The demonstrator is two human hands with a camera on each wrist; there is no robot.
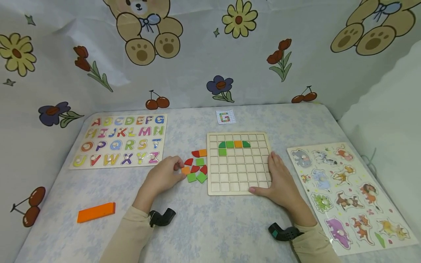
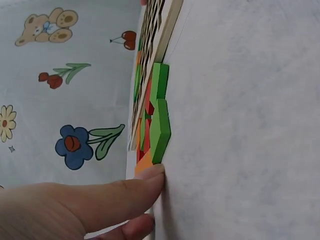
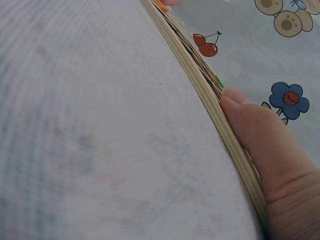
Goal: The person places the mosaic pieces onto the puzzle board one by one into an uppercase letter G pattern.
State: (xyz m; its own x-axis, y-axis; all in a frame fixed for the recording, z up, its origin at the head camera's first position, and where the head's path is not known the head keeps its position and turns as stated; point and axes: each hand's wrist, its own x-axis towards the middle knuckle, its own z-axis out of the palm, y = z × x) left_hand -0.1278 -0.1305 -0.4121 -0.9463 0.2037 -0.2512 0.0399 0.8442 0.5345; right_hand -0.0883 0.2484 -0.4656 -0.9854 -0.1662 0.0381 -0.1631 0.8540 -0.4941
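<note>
At the left edge of the loose tile group, my left hand (image 1: 164, 173) pinches an orange square tile (image 1: 185, 170) between thumb and fingers. Beside it lie green square tiles (image 1: 201, 177), red quarter-round tiles (image 1: 195, 169) and another orange square (image 1: 203, 152). My right hand (image 1: 282, 180) rests against the near right corner of a wooden grid board (image 1: 238, 175), its fingers straight along the right side and thumb at the front edge. Set in the board's upper cells are dark green quarter-rounds (image 1: 246, 144), light green squares (image 1: 230, 144) and an orange square (image 1: 238, 144).
A small card with a G pattern (image 1: 225, 117) lies behind the board. An alphabet puzzle (image 1: 123, 139) is at the left, an animal puzzle (image 1: 353, 197) at the right. An orange block (image 1: 96, 212) lies front left. A printed cloth (image 1: 194, 54) hangs behind the table.
</note>
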